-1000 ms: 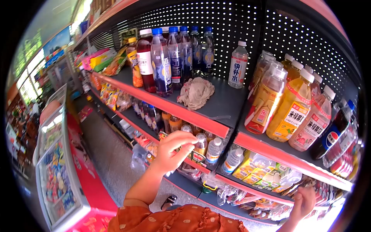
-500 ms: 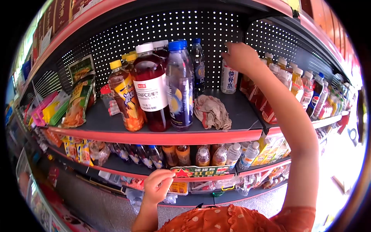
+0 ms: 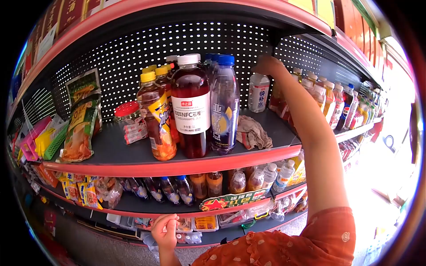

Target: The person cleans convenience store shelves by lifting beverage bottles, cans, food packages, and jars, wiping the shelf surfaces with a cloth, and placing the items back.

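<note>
My right hand (image 3: 267, 65) reaches to the back of the upper shelf and is closed over the top of a clear bottle (image 3: 258, 94) with a white label. The hand hides the cap, and its fingers are dark and blurred. The bottle stands upright behind a crumpled cloth (image 3: 254, 132). Low at the front, my left hand (image 3: 164, 229) is raised before the lower shelves, its fingers curled against the thumb with nothing visible in them. A blue-capped bottle (image 3: 225, 108) and a large dark red juice bottle (image 3: 191, 106) stand left of the cloth.
Yellow-capped bottles (image 3: 156, 119), a red-lidded jar (image 3: 129, 119) and a green food packet (image 3: 82, 119) stand further left. Several juice bottles (image 3: 329, 99) line the right section. The red edge (image 3: 177, 167) of the upper shelf runs in front, with more bottles and packets on the shelves below.
Since a second ago, my right hand has risen from the lower right to the clear bottle's top. The view has swung, and my left hand now appears lower and further left.
</note>
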`<state>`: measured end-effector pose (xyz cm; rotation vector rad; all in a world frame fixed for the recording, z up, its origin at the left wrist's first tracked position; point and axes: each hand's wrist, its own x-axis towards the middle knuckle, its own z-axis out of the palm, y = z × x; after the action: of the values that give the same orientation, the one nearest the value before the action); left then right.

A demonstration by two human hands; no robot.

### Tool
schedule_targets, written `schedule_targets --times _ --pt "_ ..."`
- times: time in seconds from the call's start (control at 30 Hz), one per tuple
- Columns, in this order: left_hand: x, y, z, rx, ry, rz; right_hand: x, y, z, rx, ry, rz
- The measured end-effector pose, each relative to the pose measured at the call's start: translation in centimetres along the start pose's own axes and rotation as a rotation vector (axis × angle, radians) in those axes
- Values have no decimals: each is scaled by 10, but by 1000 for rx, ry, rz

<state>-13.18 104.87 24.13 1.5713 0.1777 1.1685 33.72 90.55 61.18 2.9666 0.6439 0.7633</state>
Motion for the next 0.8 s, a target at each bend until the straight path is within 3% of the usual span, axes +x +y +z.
schedule_targets --times 0.07,0.23,0.27,0.37,0.43,0.5,0.57,0.6,0.63,0.73,0.8 --pt "10 -1 11 4 -61 38 -13 -3 -8 -63 -104 -122" --pt "38 11 54 -61 -258 132 -101 -1 -22 71 231 -236" --pt "45 6 61 -7 -304 255 -107 11 -16 91 372 -278" --pt "61 26 92 -1 -414 415 -161 34 -43 293 546 -290" --pt "68 46 121 -66 -405 491 -199 54 -60 453 803 -414" --pt "73 56 148 -119 -471 590 -245 71 -79 642 820 -373" --pt "73 73 184 -140 -528 634 -292 87 -89 863 634 -286" --pt "70 86 206 -199 -608 590 -313 96 -90 791 641 -323" --pt "65 95 224 -256 -682 543 -322 111 -78 729 723 -539" --pt "35 85 275 -528 -1215 12 -366 131 -50 804 526 -610" --pt "12 80 308 -533 -1367 -87 -383 147 -16 827 471 -545"
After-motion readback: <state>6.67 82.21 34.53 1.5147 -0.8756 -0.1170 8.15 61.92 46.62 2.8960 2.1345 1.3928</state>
